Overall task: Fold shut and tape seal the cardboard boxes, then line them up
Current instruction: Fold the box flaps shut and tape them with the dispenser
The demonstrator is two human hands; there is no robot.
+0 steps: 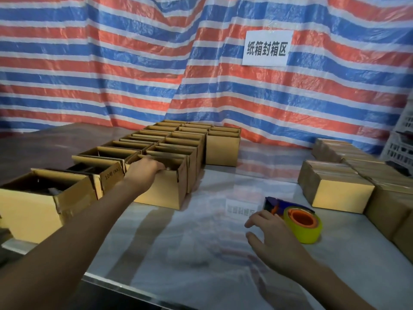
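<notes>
While box [161, 193] rim is being gripped by left hand [143, 170], right hand [271, 229] is being held open, tape [306, 231] just past its fingers; one-handed pull risks box being tipped.

Wall: creased red, blue and white striped tarp [111, 63]
Notice: white paper sheet [267, 48] on it, right
Furniture: glossy counter [201, 242] mirrors the stripes
Far right: white lattice crates [400, 148]
</notes>
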